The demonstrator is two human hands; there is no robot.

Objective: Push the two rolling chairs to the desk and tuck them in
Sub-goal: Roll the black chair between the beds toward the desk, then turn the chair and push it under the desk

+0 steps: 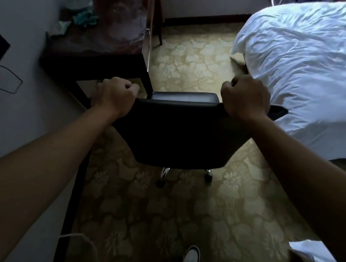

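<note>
Patterned beige carpet floor point(192, 57) fills the room centre. L hand point(114, 96) is closed over the top-left edge of a black padded rolling chair point(180, 131); R hand point(247, 98) is closed over the top-right edge. Chair stands on the carpet w/ chrome base and casters visible below the backrest, seat front just beside the dark wooden counter point(95, 64) corner, not under it. White-sheeted bed point(303, 67) lies to the right.
</note>
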